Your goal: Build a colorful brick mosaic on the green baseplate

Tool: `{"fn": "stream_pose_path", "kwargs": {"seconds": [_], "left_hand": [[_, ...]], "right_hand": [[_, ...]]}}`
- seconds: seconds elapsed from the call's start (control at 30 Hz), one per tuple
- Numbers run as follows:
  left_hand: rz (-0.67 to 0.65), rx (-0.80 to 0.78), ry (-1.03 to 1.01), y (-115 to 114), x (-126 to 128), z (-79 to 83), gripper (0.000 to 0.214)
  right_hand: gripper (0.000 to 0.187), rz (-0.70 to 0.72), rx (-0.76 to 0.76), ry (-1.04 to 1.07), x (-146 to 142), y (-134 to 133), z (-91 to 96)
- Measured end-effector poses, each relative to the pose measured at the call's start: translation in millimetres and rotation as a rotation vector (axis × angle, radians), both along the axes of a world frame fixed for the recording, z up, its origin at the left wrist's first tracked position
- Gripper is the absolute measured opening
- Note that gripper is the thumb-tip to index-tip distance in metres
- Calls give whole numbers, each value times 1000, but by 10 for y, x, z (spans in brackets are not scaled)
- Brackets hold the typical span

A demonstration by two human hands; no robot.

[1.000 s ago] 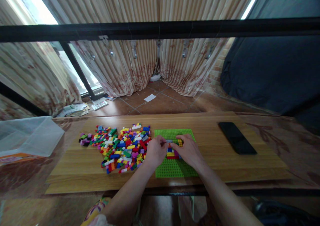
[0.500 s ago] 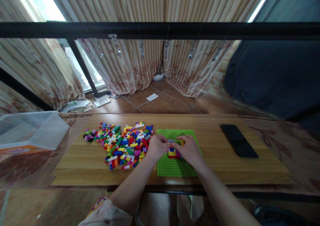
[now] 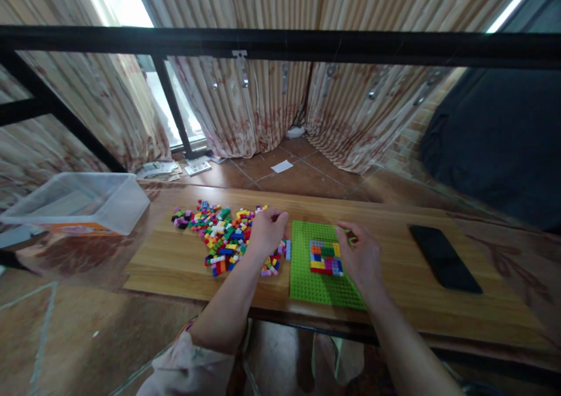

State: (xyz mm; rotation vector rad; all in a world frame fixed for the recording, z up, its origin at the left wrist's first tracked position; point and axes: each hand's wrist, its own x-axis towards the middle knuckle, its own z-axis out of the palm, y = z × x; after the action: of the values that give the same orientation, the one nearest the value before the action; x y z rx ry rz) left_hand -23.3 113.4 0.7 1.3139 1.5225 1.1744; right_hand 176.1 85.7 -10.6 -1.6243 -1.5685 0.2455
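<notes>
A green baseplate (image 3: pixel 322 285) lies on the wooden board, with a small flat patch of coloured bricks (image 3: pixel 325 257) pressed onto its middle. To its left spreads a pile of loose coloured bricks (image 3: pixel 219 235). My left hand (image 3: pixel 267 231) hovers over the pile's right edge, fingers curled downward onto the bricks; whether it holds one is hidden. My right hand (image 3: pixel 362 257) rests on the baseplate's right side, just right of the brick patch, fingers loosely bent with nothing visible in them.
A clear plastic tub (image 3: pixel 79 202) stands at the far left on the glass table. A black phone (image 3: pixel 445 257) lies on the board at the right. A black metal rail (image 3: pixel 280 42) crosses above; curtains and tiled floor lie behind.
Both hands have left the brick patch: the left moved left to the loose pile, the right drew back to the patch's right. The camera has turned, shifting the scene.
</notes>
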Motion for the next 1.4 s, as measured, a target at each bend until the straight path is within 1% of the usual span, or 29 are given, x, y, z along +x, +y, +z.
{"fn": "stream_pose_path", "kwargs": {"seconds": [0.07, 0.13, 0.27, 0.33, 0.37, 0.47, 0.6, 0.7, 0.9, 1.03, 1.27, 1.4], "left_hand": [[58, 43, -43, 28, -123, 61, 23], [92, 71, -68, 38, -208, 97, 22], [106, 113, -53, 34, -307, 91, 22], [101, 125, -28, 30, -349, 71, 23], [100, 128, -17, 28, -372, 64, 23], [120, 135, -17, 19, -454, 80, 23], [190, 138, -55, -6, -562, 163, 20], [218, 139, -60, -25, -613, 202, 20], [196, 162, -34, -34, -646, 162, 20], [157, 153, -75, -42, -647, 151, 17], [122, 123, -160, -81, -614, 226, 14], [125, 116, -181, -104, -587, 264, 13]], "right_hand": [[30, 85, 49, 6, -122, -44, 63], [26, 209, 31, -9, -283, -123, 105], [19, 481, -114, -74, -618, -336, 100], [17, 569, -186, -135, -737, -421, 57], [17, 590, -209, -163, -777, -449, 32], [19, 588, -231, -218, -829, -467, -39], [22, 516, -221, -221, -829, -380, -87], [23, 452, -213, -220, -866, -290, -97], [25, 361, -201, -261, -1053, -128, -119], [24, 328, -240, -318, -1172, -72, -142], [23, 298, -288, -308, -1299, -52, -96], [22, 329, -251, -288, -1325, -56, -68]]}}
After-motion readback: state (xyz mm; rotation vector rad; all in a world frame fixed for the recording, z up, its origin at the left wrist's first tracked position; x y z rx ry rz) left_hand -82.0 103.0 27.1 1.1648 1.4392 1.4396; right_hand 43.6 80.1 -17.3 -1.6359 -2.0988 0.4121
